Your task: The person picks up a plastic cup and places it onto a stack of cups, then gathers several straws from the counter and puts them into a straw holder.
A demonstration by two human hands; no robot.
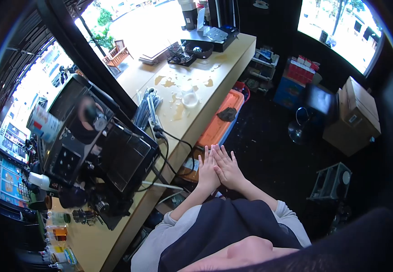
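My left hand [208,173] and my right hand [228,168] meet in front of my chest, beside the counter's edge. Fingers are stretched out on both, and the right hand's fingers overlap the left hand's. I see nothing held in either. Just ahead of them sits a bin with an orange lid [214,124], and a dark crumpled cloth [227,114] rests on that lid. On the wooden counter [162,122] a clear cup [189,97] stands amid brownish spilled liquid [178,111].
An espresso machine [126,158] fills the counter's left side, with black cables [178,141] hanging over the edge. Wrapped straws [147,106] and a black basket [181,55] lie farther along. Cardboard boxes [353,118], a stool [301,131] and a grey crate [330,182] stand at right.
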